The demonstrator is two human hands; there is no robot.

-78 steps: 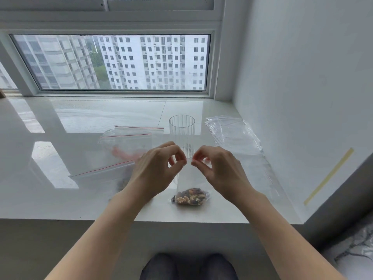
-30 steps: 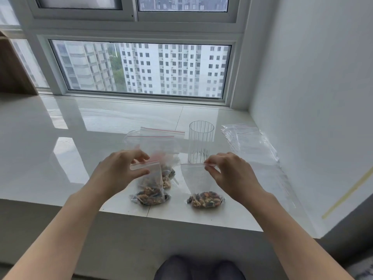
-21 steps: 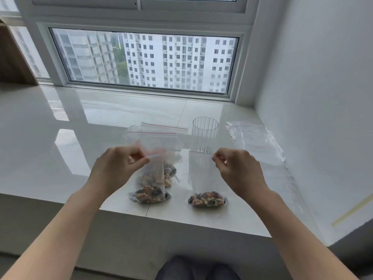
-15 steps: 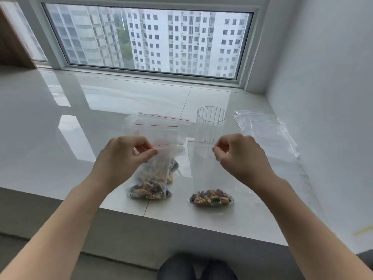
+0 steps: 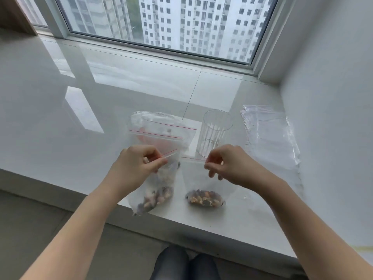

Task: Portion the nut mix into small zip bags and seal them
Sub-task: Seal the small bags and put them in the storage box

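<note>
My left hand [image 5: 134, 166] pinches the red-lined zip strip of a small clear bag of nut mix [image 5: 157, 196], which hangs tilted over the front edge of the white sill [image 5: 60, 122]. My right hand [image 5: 230, 166] pinches the top right corner of a second small bag of nuts [image 5: 204, 198], whose bottom rests on the sill. Behind the left hand stands a larger clear zip bag [image 5: 161, 130] with a red line at its mouth.
A ribbed clear glass [image 5: 215, 132] stands upright just behind my right hand. A stack of flat clear zip bags [image 5: 268, 136] lies at the right by the wall. The window runs along the back. My knees show below the sill's front edge.
The left hand took hold of a second nut bag and lifted it off the sill toward the front edge. The right hand keeps its pinch on the other bag. The camera tilted down.
</note>
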